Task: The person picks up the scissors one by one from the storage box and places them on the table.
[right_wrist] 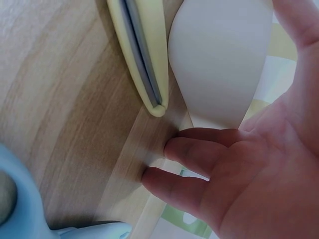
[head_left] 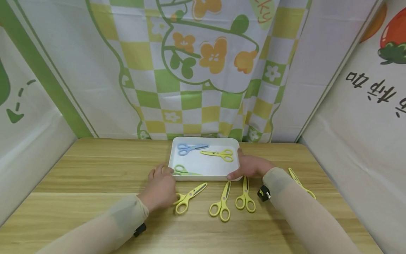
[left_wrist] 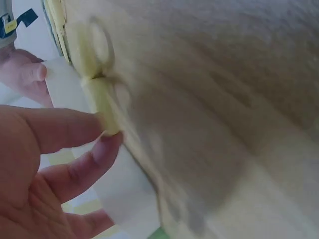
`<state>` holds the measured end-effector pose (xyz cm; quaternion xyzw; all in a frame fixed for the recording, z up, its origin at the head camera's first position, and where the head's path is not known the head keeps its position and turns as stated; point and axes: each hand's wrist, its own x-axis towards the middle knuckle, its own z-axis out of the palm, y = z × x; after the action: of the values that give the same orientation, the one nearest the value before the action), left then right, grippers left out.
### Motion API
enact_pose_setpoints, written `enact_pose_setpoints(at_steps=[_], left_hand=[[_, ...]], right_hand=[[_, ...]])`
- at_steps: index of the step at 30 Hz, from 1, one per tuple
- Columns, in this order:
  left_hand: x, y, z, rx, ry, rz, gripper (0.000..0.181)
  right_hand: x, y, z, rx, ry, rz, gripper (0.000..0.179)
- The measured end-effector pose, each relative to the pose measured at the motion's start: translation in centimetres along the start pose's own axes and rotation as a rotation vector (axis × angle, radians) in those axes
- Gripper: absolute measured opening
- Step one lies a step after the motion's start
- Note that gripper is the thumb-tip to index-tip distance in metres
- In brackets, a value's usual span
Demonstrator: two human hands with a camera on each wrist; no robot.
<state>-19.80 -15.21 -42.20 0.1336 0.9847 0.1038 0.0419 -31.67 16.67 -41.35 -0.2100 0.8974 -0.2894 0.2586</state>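
Note:
At the back of the table sits a shallow white tray [head_left: 203, 178] holding blue scissors [head_left: 191, 148], yellow scissors [head_left: 219, 154] and green scissors [head_left: 182, 171]. My left hand [head_left: 160, 188] is at the tray's front left corner, and its thumb and finger pinch the handle of another pair of yellow scissors [left_wrist: 102, 102], whose blades point to the back right in the head view. At the opposite front corner my right hand [head_left: 248, 166] grips the tray, thumb at the front rim and fingers round the right side [right_wrist: 219, 55].
Several more yellow scissors lie on the wooden table, such as one pair [head_left: 223, 204] in front of the tray, one [head_left: 245, 197] beside it and one [head_left: 299, 181] past the right forearm. Light blue scissors [right_wrist: 25, 199] lie near the right hand. A printed curtain [head_left: 203, 106] hangs behind.

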Motion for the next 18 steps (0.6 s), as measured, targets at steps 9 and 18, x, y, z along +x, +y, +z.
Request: enact_pose_setpoints(at_steps=[9, 18], left_hand=[[-1.1, 0.5, -0.1, 0.127, 0.128, 0.251, 0.022], [-1.9, 0.5, 0.1, 0.125, 0.021, 0.544, 0.012]], right_hand=[[0.2, 0.1, -0.1, -0.028, 0.001, 0.012, 0.135], [0.0, -0.1, -0.1, -0.046, 0.0, 0.019, 0.135]])
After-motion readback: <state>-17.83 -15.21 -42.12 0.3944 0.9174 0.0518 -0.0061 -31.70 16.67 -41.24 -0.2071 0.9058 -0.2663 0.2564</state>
